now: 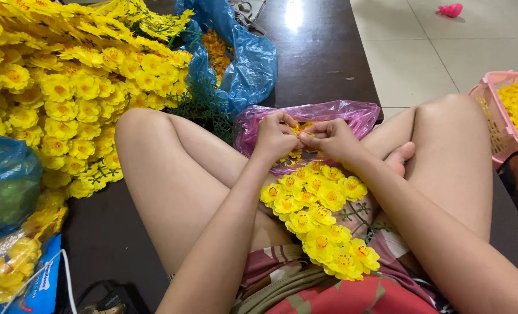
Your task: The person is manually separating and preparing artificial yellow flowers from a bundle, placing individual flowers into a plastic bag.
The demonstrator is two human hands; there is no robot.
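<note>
The left hand (275,136) and right hand (330,137) meet fingertip to fingertip, pinching a small yellow flower (301,128) over the open pink plastic bag (352,114). A branch of yellow blossoms (320,218) lies across the lap. Beneath is a dark floor (323,52), with pale tiles (410,52) beyond and a heap of finished flower branches (67,87) left.

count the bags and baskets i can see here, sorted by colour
blue plastic bags: 2, one at the top, one at the left edge
pink plastic bag: 1, under both hands
pink basket: 1, at the right edge, holding yellow flowers
total: 4
</note>
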